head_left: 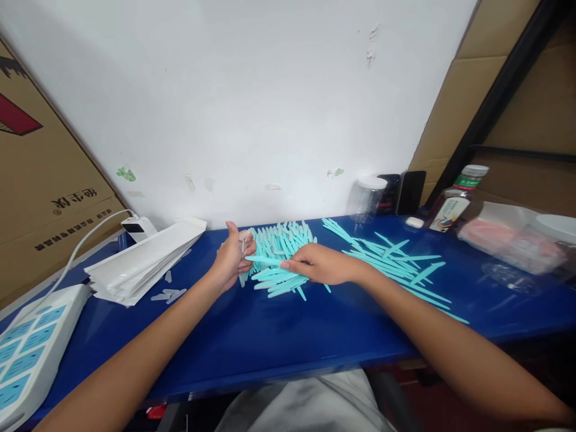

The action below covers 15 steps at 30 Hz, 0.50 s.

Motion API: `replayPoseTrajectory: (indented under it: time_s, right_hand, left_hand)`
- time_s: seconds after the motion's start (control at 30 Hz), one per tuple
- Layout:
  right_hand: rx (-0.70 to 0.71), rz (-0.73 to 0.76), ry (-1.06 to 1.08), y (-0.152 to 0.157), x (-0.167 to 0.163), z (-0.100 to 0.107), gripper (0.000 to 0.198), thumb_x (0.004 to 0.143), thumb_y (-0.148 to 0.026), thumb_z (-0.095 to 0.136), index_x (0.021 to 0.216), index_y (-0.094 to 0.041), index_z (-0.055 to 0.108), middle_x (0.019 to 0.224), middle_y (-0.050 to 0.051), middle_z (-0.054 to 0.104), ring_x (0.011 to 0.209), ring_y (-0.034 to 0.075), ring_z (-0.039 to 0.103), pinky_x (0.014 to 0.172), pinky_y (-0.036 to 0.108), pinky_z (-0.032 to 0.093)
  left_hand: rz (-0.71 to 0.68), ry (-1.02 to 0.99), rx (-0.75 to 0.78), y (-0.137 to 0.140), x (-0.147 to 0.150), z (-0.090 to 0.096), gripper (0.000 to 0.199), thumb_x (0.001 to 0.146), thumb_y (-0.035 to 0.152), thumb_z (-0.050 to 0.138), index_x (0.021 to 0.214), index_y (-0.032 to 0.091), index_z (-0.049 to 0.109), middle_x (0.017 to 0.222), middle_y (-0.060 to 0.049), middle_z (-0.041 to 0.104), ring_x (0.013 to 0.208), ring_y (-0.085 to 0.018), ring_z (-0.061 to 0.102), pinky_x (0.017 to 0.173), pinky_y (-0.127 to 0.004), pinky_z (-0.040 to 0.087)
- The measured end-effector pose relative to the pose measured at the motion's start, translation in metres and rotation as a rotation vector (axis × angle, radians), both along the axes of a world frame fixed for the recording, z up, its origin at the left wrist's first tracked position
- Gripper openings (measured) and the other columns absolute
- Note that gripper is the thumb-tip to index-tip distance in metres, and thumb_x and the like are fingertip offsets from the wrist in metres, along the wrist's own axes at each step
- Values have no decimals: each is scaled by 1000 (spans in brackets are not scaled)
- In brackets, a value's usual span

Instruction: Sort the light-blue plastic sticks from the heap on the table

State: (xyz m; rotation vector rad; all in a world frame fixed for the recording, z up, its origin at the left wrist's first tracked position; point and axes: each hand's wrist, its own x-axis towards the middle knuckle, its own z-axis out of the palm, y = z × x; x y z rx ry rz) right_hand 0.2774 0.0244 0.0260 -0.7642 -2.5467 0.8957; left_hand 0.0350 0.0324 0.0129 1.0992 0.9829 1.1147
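My right hand [326,264] pinches a slim turquoise eyebrow razor [265,260] between thumb and fingers, its tip pointing left. That tip is close to the curled fingers of my left hand [234,255], whose thumb sticks up. Small translucent caps [243,245] show in the left fingers; how many is hidden. Behind and below both hands lies a dense heap of turquoise razors [281,237], many with pale, clear-looking ends. To the right, more razors [400,264] are scattered loosely, partly behind my right forearm. A few loose translucent caps [170,295] rest left of my left hand.
White plastic sleeves [144,261] are stacked at the left, near a white power strip [40,342] and a cabled white device [138,228]. A clear jar [368,201], a bottle [456,198] and a bag of pink items [508,237] stand at the right. A wall [270,120] closes the back.
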Motion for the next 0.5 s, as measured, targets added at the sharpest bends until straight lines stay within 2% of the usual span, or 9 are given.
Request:
replayPoseTrajectory:
  time_s: [0.17, 0.33, 0.5]
  right_hand:
    - [40, -29, -19, -1, -3, -6, 59, 106, -58, 42, 64, -20, 27, 58, -6, 20, 52, 8, 18, 53, 28, 18]
    - [61, -58, -21, 0, -2, -3, 57, 108, -56, 37, 64, -20, 29, 57, -5, 24, 50, 8, 21, 53, 28, 18]
    - [93, -71, 5, 0, 0, -2, 57, 108, -53, 40, 63, -20, 27, 56, -6, 20, 48, 8, 18, 53, 30, 18]
  left_hand:
    - [25, 19, 49, -3, 5, -4, 61, 90, 83, 42, 81, 23, 41, 61, 8, 39, 35, -4, 19, 34, -17, 14]
    - [90, 31, 83, -5, 8, -4, 56, 91, 78, 49, 83, 23, 42, 63, 7, 44, 34, -4, 22, 33, -17, 15]
    - [92, 102, 107, -6, 8, -4, 54, 91, 73, 56, 77, 23, 41, 50, 10, 32, 35, -5, 21, 34, -17, 14]
